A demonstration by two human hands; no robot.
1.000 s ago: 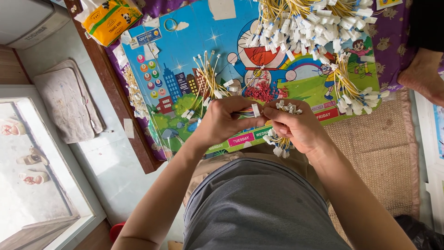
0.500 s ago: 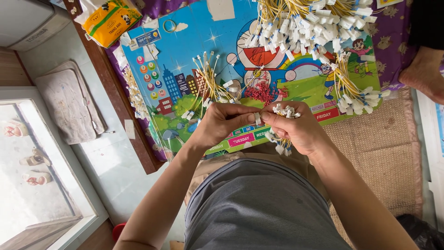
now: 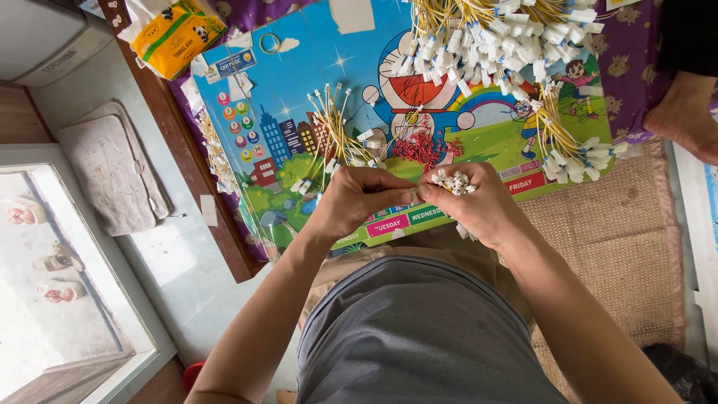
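Observation:
My left hand (image 3: pixel 353 200) and my right hand (image 3: pixel 479 206) meet fingertip to fingertip over a colourful cartoon board (image 3: pixel 299 90). A bunch of small white connectors (image 3: pixel 453 182) sticks out of my right fist. My left fingers pinch a small piece next to it; what it is I cannot make out. Beyond my hands lie a bundle of yellow wires with white plugs (image 3: pixel 333 138) and a small pile of red bits (image 3: pixel 422 148).
A big heap of yellow wires with white connectors (image 3: pixel 493 37) covers the board's far side, a smaller bundle (image 3: pixel 572 146) lies at right. Another person's foot (image 3: pixel 684 116) rests far right. A woven mat (image 3: pixel 621 239), a yellow packet (image 3: pixel 176 34), a grey cloth (image 3: pixel 112 176).
My hands have stayed together over the board; the fingers shifted slightly, and the white connectors now show a bit more above my right fist.

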